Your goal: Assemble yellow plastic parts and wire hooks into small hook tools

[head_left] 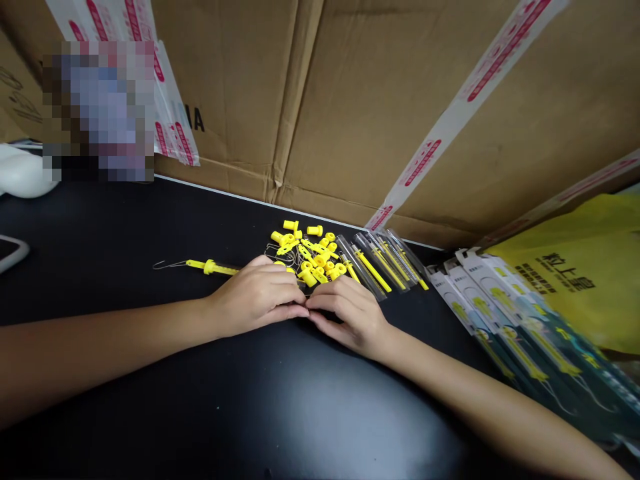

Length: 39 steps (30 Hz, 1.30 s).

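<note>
My left hand (pixel 267 293) and my right hand (pixel 350 313) meet at their fingertips over the black table, just in front of a pile of yellow plastic parts (pixel 310 279). Both hands are closed in a pinch; whatever small item sits between the fingertips is too hidden to name. Metal wire pieces lie among the yellow parts. Left of the pile, a yellow tool with a wire hook (pixel 210 267) lies on the table, its right end behind my left hand. Clear tubes with yellow rods (pixel 373 267) lie right of the pile.
Printed packages (pixel 520 327) and a yellow bag (pixel 575 267) are at the right. Large cardboard boxes (pixel 240 87) stand along the back edge of the black table (pixel 200 413). A white object (pixel 25 172) and part of a white-edged device (pixel 15 253) lie at the far left.
</note>
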Tool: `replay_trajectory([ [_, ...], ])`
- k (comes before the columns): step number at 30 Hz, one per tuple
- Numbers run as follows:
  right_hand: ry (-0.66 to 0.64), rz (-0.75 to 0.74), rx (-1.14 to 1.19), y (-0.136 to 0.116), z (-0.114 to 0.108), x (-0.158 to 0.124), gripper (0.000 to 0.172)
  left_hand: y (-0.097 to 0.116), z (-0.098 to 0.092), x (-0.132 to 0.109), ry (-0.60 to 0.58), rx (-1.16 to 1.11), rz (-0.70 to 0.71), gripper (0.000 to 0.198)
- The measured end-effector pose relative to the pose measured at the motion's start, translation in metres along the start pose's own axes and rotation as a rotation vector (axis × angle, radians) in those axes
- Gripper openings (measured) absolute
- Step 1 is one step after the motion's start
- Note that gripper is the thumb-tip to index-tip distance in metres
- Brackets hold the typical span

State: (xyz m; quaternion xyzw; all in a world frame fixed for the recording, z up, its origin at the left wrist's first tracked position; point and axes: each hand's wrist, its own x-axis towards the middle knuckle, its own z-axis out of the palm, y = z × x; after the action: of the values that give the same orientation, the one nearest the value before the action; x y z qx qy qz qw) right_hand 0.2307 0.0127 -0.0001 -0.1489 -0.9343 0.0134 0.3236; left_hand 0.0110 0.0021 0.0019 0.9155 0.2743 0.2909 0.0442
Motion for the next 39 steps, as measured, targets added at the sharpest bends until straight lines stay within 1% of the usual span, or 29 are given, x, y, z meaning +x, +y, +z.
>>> replay_trajectory([
  [4,-0.009,-0.01,-0.006,0.001,0.002,0.0,0.022,0.0,0.0,0.001,-0.005,0.003,0.017,0.025],
  [6,-0.025,-0.008,0.009,0.0,0.003,-0.001,0.018,0.0,-0.001,0.0,-0.024,0.007,0.037,0.025],
  [8,-0.021,0.012,0.041,0.0,0.004,0.0,0.014,0.001,-0.002,0.0,-0.032,0.023,0.029,0.024],
  [10,0.029,0.077,0.063,0.0,0.004,0.0,0.012,0.002,-0.003,0.0,-0.002,0.073,-0.041,0.02],
  [12,0.079,0.176,0.045,0.002,0.004,0.001,0.01,0.004,-0.003,0.001,0.05,0.157,-0.154,0.015],
  [14,0.07,0.263,0.009,0.005,0.004,0.002,0.007,0.006,-0.003,0.001,0.067,0.243,-0.233,0.019],
  [15,0.046,0.288,-0.008,0.006,0.005,0.002,0.006,0.006,-0.002,0.002,0.059,0.276,-0.243,0.022],
  [19,-0.043,0.316,-0.068,0.009,0.007,0.003,0.003,0.007,0.0,0.001,0.008,0.347,-0.219,0.023],
  [23,-0.09,0.336,-0.108,0.009,0.008,0.005,0.002,0.007,0.0,0.0,-0.005,0.365,-0.232,0.021],
  [25,-0.092,0.345,-0.115,0.01,0.008,0.005,0.003,0.007,0.0,0.0,-0.009,0.377,-0.24,0.022],
  [27,-0.086,0.35,-0.112,0.01,0.008,0.005,0.008,0.007,0.0,0.001,-0.017,0.393,-0.245,0.021],
  [32,-0.068,0.37,-0.051,0.008,0.007,0.006,0.019,0.007,-0.001,0.001,-0.047,0.411,-0.213,0.017],
  [36,-0.077,0.38,-0.024,0.007,0.005,0.006,0.02,0.007,-0.002,0.0,-0.077,0.388,-0.223,0.017],
  [39,-0.053,0.372,-0.017,0.007,0.003,0.006,0.02,0.007,-0.002,-0.001,-0.076,0.408,-0.162,0.017],
])
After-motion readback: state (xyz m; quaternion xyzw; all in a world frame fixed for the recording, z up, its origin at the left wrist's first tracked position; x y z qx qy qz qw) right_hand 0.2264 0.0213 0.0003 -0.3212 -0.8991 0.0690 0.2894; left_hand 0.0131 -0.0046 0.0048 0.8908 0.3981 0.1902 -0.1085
